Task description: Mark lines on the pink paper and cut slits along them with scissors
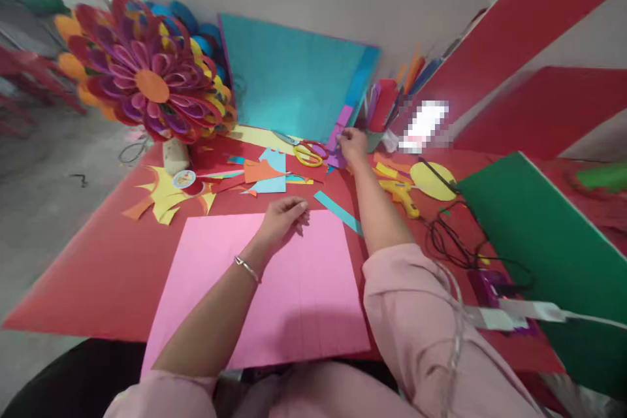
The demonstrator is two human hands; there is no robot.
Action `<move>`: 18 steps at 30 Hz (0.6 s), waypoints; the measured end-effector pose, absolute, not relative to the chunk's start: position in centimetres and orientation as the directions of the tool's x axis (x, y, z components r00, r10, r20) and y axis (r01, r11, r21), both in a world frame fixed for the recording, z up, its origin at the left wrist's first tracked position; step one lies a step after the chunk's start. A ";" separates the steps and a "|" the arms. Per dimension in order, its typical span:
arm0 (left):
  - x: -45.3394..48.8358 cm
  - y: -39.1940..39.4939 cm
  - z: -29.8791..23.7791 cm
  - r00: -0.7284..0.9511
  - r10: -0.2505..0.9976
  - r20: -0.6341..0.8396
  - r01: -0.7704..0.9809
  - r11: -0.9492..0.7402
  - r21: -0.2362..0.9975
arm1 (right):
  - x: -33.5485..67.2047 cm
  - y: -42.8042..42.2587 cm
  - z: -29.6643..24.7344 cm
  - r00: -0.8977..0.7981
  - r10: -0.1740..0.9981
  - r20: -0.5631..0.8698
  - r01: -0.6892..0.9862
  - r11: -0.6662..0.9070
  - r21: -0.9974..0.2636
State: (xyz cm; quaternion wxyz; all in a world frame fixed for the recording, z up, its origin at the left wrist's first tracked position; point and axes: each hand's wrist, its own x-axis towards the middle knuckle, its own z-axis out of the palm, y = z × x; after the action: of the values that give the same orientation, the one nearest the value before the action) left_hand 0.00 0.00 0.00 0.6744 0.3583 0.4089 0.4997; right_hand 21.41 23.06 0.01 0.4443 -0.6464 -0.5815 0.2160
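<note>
My left hand [284, 214] rests at the top edge of a large pink paper sheet [304, 294] lying on the red table [98, 274], its fingers loosely curled and holding nothing that I can see. My right hand [351, 145] is stretched far forward, fingers pinched on a purple paper strip [339, 130] that leans against a teal sheet [294, 78]. Scissors with yellow and red handles [309, 153] lie just left of that hand.
A big paper flower [147, 72] stands at the back left. Paper scraps [171, 196] lie below it. A yellow glue gun [404, 196], a yellow paper circle [431, 181] and a black cable [450, 241] lie right. A green sheet [539, 241] lies far right.
</note>
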 end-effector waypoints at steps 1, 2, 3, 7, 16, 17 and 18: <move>0.0 0.0 0.0 0.164 0.967 -0.193 -0.381 0.243 0.892 | 21.4 23.0 -0.2 0.225 0.946 0.233 0.560 0.070 -0.825; 0.0 0.0 0.0 0.163 0.968 -0.193 -0.381 0.242 0.893 | 21.4 22.9 -0.3 0.221 0.948 0.229 0.561 0.069 -0.825; 0.0 0.0 0.0 0.161 0.968 -0.193 -0.380 0.241 0.893 | 21.3 22.8 -0.5 0.220 0.949 0.225 0.562 0.066 -0.825; 0.0 0.0 0.1 0.157 0.969 -0.191 -0.373 0.237 0.897 | 21.4 22.6 -0.6 0.237 0.949 0.207 0.564 0.039 -0.825; -0.2 -0.1 0.3 0.166 0.970 -0.175 -0.365 0.225 0.903 | 22.2 22.3 -0.2 0.275 0.940 0.202 0.617 -0.011 -0.787; -0.2 -0.1 0.3 0.169 0.970 -0.172 -0.365 0.224 0.903 | 22.1 22.2 -0.3 0.274 0.940 0.201 0.621 -0.014 -0.783; -0.2 -0.1 0.3 0.172 0.970 -0.170 -0.365 0.223 0.904 | 22.0 22.0 -0.4 0.272 0.941 0.199 0.626 -0.016 -0.780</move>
State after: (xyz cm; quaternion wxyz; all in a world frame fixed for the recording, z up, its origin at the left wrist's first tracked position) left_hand -0.18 -0.09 0.27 0.6686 0.3729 0.4058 0.4992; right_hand 22.01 22.05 -0.35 0.4070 -0.6858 -0.5713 0.1938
